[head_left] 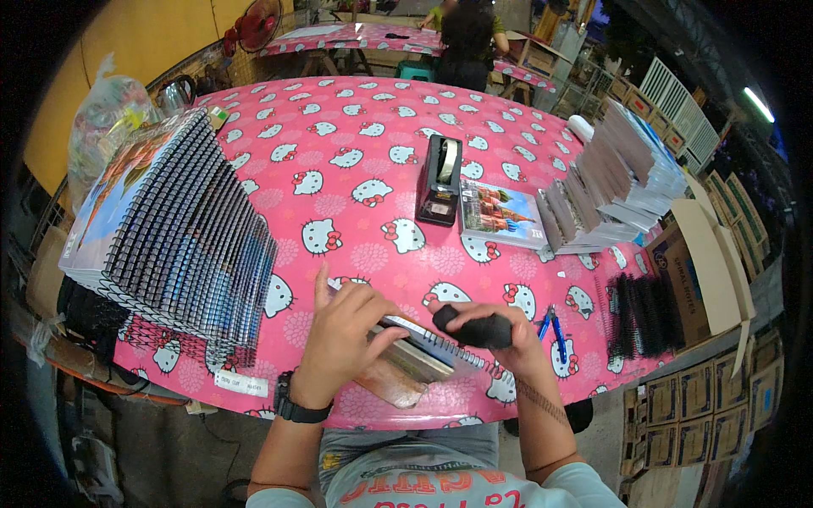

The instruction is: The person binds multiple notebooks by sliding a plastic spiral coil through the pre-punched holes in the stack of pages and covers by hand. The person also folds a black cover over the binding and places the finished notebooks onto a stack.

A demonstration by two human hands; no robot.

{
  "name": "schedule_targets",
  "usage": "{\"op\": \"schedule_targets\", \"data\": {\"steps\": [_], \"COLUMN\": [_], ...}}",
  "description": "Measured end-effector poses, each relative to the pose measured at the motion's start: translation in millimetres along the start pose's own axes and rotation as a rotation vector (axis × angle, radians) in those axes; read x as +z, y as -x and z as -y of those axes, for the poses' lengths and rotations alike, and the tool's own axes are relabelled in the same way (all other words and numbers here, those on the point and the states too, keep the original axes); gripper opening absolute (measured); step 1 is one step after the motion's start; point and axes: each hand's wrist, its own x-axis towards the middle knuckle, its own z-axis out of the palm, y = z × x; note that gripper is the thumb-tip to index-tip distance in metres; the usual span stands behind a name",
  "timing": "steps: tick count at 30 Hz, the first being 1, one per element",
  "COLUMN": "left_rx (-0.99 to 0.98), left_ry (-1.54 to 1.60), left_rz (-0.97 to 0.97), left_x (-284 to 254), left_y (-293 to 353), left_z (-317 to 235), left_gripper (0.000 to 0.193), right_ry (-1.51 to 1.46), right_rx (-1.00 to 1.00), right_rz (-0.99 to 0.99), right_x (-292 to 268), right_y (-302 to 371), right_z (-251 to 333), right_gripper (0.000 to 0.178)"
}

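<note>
A notebook [430, 360] is tilted at the table's near edge, its wire coil [453, 349] along the upper right side and trailing past the corner. My left hand [354, 326], wearing a black watch, closes on the notebook's left end with thumb and fingers. At the coil side, my right hand [500, 330] has its fingers curled around a black rounded object [476, 328], whose kind I cannot make out. A brown wooden-looking piece [391, 381] lies under the notebook. Blue-handled pliers [555, 336] rest just right of my right hand.
Tall stacked coil-bound notebooks [182, 229] stand left. A black tape dispenser [439, 179] sits mid-table, beside a picture-covered pad [501, 213] and stacked unbound pads [614, 182]. Black coils [642, 317] and an open carton [703, 267] are at right. Another person [468, 42] is beyond the table.
</note>
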Motion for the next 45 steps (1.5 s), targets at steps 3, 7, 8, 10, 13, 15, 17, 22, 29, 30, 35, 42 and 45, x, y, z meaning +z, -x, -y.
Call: {"op": "schedule_targets", "data": {"steps": [3,7,8,10,13,15,17,22,29,30,35,42,45], "left_rx": [-0.001,0.005,0.003,0.001,0.003,0.006,0.003,0.003,-0.197,-0.268,-0.417,-0.504,-0.491], "left_ry": [0.028,0.038,0.031,0.038,0.067,0.074,0.102,0.062,0.515,0.786,1.091,1.164,1.144], "left_rz": [-0.076,-0.074,-0.070,-0.062,-0.056,-0.053,-0.045,-0.065,-0.492,-0.500,-0.478,-0.489,-0.503], "left_x": [3,-1,0,-1,-2,-5,-4,-3,26,35,49,50,52], "left_y": [5,4,3,2,0,2,-1,5,12,16,25,28,27], "left_z": [0,-4,-2,-2,-1,3,1,3,14,19,29,29,32], "left_gripper": [0.024,0.024,0.024,0.025,0.028,0.031,0.033,0.038,0.080,0.085,0.079,0.059,0.056], "right_ry": [0.317,-0.008,0.080,0.349,0.498,-0.033,0.331,0.116,-0.044,-0.018,0.419,0.276,-0.029], "right_rx": [0.067,-0.028,-0.013,0.174,0.135,-0.112,0.057,-0.046,0.056,-0.027,0.275,0.177,-0.063], "right_rz": [-0.040,0.019,0.062,0.044,-0.023,0.101,0.056,0.120,-0.048,0.034,-0.123,-0.037,0.186], "right_x": [12,7,9,3,5,17,13,9,2,8,11,10,8], "right_y": [-6,-1,-4,-20,-23,-21,-25,-26,-36,-39,-47,-44,-46], "right_z": [9,15,18,19,26,27,26,21,0,3,1,8,14], "right_gripper": [0.045,0.046,0.049,0.055,0.057,0.054,0.052,0.054,0.041,0.038,0.035,0.045,0.043]}}
